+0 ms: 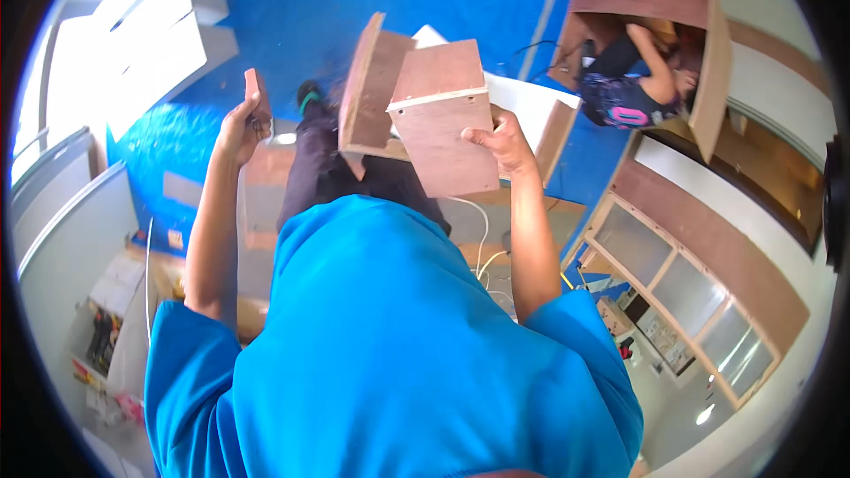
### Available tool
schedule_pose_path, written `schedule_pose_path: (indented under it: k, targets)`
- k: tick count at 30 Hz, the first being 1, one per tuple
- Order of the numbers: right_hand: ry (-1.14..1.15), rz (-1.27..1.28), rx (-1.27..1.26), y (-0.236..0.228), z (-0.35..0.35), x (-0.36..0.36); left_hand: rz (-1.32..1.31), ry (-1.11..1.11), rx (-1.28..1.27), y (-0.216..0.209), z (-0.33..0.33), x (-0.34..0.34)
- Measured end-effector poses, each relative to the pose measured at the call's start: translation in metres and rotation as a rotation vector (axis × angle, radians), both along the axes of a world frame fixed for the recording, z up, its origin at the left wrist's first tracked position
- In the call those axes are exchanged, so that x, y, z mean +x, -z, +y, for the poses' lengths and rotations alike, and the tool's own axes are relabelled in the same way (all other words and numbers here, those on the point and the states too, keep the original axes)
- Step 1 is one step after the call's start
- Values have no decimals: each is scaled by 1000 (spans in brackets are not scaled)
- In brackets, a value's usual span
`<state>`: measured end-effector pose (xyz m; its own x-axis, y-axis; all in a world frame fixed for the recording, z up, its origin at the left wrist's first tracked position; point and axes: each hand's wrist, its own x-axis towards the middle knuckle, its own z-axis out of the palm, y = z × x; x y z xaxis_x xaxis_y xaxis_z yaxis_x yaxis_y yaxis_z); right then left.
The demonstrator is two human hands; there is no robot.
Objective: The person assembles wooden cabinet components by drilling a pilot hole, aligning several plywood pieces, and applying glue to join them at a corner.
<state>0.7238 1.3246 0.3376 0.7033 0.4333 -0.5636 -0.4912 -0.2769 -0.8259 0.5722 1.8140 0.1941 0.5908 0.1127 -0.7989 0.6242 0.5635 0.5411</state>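
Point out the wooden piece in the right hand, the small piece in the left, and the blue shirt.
Wooden piece (pixel 443 146): head view, on its broad face.
Small piece (pixel 252 83): head view, on its upper end.
Blue shirt (pixel 398 327): head view, on its torso.

You wear a bright blue shirt (pixel 398 345) with loose short sleeves (pixel 190 381), dark trousers (pixel 307 159), and a dark shoe (pixel 307 88) bearing green (pixel 308 103).

At ten o'clock, the left hand (pixel 239 127) is curled in a grip, the left forearm (pixel 213 230) pointing to twelve. Near two o'clock, the right hand (pixel 509 145) grips too, its thumb (pixel 476 136) toward nine, the right forearm (pixel 533 239) also pointing to twelve.
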Motion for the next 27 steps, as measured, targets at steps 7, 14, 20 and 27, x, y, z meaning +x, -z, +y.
schedule_pose_path:
  k: [7,14,20,27]
  targets:
    - [198,24,558,-6,-113,50,-583,103,-532,-119,-124,97]
    - [169,257,1053,8,-99,42,-699,255,-709,-208,-180,131]
    - [216,402,1163,27,-63,7,-637,252,-717,-241,-178,107]
    - [164,329,1000,40,-39,-2,-658,410,-390,-251,-149,54]
